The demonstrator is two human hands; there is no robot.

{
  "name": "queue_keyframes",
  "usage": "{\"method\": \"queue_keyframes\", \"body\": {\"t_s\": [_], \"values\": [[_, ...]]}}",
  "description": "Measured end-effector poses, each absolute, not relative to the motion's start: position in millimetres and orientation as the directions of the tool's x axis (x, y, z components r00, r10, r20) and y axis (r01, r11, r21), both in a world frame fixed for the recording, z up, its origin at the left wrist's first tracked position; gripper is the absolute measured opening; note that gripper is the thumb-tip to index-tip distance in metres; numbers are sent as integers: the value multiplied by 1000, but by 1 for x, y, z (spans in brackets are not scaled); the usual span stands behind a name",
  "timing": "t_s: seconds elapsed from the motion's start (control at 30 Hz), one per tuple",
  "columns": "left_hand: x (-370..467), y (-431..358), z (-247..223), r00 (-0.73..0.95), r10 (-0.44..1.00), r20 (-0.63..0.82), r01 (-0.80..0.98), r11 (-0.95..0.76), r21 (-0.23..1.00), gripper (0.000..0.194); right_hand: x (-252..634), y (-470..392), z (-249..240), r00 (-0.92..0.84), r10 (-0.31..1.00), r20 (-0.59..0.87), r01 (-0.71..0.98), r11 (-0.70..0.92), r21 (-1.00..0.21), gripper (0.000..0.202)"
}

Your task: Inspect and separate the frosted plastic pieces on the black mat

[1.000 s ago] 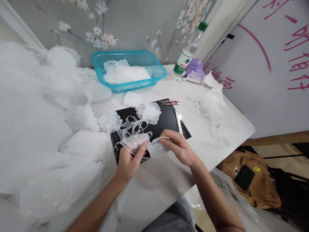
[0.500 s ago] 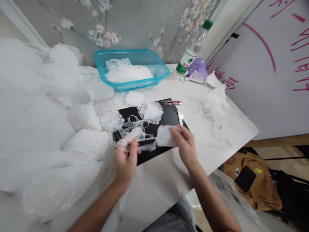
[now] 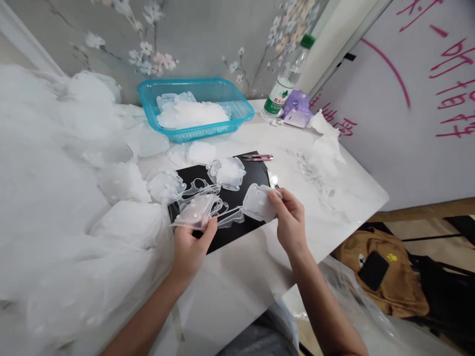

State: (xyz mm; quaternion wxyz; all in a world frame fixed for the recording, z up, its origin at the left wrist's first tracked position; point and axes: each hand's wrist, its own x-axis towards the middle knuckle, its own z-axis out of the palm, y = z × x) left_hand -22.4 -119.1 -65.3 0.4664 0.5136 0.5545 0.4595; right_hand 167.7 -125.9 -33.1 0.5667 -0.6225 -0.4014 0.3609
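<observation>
My left hand (image 3: 193, 242) is closed on a translucent plastic sheet (image 3: 196, 210) with small round bumps, its thumb on top. My right hand (image 3: 291, 217) pinches the right edge of a rounded translucent plastic piece (image 3: 256, 201). Thin clear strands (image 3: 230, 212) run between the two held pieces. Both are held over a black board (image 3: 222, 237), where clear looped scraps (image 3: 200, 187) lie behind my left hand. A small stack of similar pieces (image 3: 227, 173) sits at the board's far side, and another stack (image 3: 166, 185) lies by its left edge.
Pink-handled thread snips (image 3: 258, 157) lie at the board's far corner. A blue basket (image 3: 196, 134) holds more white pieces. Behind stand a water bottle (image 3: 284, 86) and a purple packet (image 3: 298, 109). A big white heap (image 3: 55, 198) fills the left; clear scraps (image 3: 315, 173) lie right.
The piece in my right hand has turned more face-on and is sharper. My left hand's sheet has tilted to show its bumps. The whole view has shifted slightly.
</observation>
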Motion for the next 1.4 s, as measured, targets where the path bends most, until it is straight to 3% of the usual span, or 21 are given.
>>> {"method": "queue_keyframes", "body": {"t_s": [0.4, 0.67, 0.8, 0.9, 0.97, 1.07, 1.17, 1.23, 1.3, 1.4], "values": [[-19, -119, -58, -204, 979, -8, 201, 50, 978, 32, 166, -120, -40, 560, 825, 75, 101, 22, -995, 26], [-17, -125, -59, -209, 977, 32, 228, 17, 974, 30, 175, -114, -45, 659, 748, 76, 56, 52, -997, 26], [-16, -124, -61, -112, 994, 10, 259, 19, 966, 30, 182, -109, -37, 706, 691, 153, 89, 128, -988, 26], [-19, -124, -61, 62, 997, -53, 235, 37, 971, 20, 181, -109, -28, 682, 680, 268, 242, 135, -961, 22], [-22, -125, -62, 83, 994, -70, 149, 57, 987, 27, 174, -114, -22, 655, 680, 329, 355, 108, -929, 20], [-26, -123, -63, 192, 978, -76, -60, 89, 994, 54, 156, -127, -18, 503, 731, 461, 571, 120, -812, 14], [-29, -116, -64, 354, 925, -137, -244, 232, 942, 73, 133, -140, -19, -38, 831, 555, 708, 415, -572, 13], [-30, -110, -63, 331, 916, -228, -250, 319, 914, 59, 121, -146, -20, -372, 764, 527, 666, 615, -422, 15], [-32, -106, -62, 323, 901, -289, -174, 357, 918, 38, 115, -150, -19, -501, 716, 486, 639, 685, -351, 13], [-33, -104, -60, 363, 885, -292, -96, 347, 933, 32, 123, -151, -15, -510, 731, 454, 566, 683, -462, 15]]}}
